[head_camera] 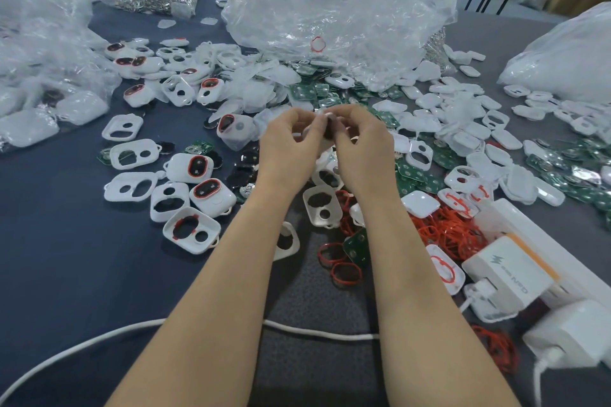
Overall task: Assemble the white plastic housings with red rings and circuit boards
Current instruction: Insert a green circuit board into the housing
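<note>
1. White plastic housing (298, 135): in the head view, pinched between the fingers of both hands and raised above the table (66, 258). Mostly hidden, with a dark part showing between the fingertips.
2. Left hand (291, 145): fingers (310, 122) curled narrow on the housing's left side.
3. Right hand (360, 142): fingers (345, 117) curled narrow on the right side, close against the left fingertips.
4. Just below the fingers, beside the wrists: empty shells (322, 205) lying face up on the table.
5. Left of the fingers: finished housings (198, 167) already fitted with red rims, mixed with bare frames.
6. Right of the fingers and nearer the body: red rings (443, 231) in a loose heap, a few more lying apart between the forearms.
7. Right of the fingers and just beyond them: green circuit boards (413, 175) scattered among white covers.
8. Well beyond the fingers: a crumpled clear plastic bag (330, 10).
9. Well behind the fingers: a white cable (99, 337) passing under both forearms, and a white charger (509, 274) at the right edge.
</note>
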Tool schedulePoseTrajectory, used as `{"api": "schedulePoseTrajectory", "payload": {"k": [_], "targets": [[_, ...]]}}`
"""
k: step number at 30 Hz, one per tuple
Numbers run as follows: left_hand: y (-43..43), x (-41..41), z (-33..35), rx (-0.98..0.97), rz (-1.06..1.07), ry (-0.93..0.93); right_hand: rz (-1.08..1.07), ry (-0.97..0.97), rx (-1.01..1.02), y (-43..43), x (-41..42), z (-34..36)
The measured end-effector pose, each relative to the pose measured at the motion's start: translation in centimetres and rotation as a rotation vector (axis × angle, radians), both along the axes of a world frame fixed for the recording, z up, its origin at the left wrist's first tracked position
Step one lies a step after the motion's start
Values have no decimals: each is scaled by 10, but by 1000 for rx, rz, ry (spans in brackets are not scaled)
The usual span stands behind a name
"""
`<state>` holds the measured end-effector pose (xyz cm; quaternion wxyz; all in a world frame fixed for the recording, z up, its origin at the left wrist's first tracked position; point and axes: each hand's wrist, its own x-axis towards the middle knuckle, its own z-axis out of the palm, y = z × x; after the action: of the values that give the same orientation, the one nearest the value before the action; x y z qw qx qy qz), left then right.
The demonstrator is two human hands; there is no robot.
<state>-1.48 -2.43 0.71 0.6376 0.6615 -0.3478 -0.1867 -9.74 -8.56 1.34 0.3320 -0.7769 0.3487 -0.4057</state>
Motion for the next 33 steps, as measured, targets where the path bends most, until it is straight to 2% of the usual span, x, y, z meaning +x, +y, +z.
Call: {"api": "schedulePoseTrajectory", "payload": {"k": [1,4,6,8,11,14,19,25,33], "targets": [[0,0,1,1,-9,87,-5,-7,-22,0,0,0],[-1,0,3,-50,-77,522,3,-24,-115,1,0,0],[0,3,6,-103,-137,747,50,-1,-168,2,0,-1],[1,5,8,-145,-158,863,109,30,-197,2,1,-1],[0,6,8,-171,-170,924,148,52,-228,3,0,0],[-2,7,8,-181,-150,939,138,59,-242,3,1,0],[-2,7,4,-190,-82,725,10,-89,-176,5,2,3],[-5,1,6,-211,1,668,-32,-300,148,12,9,3],[-7,-11,6,-124,11,410,-98,-429,280,9,11,-1]]}}
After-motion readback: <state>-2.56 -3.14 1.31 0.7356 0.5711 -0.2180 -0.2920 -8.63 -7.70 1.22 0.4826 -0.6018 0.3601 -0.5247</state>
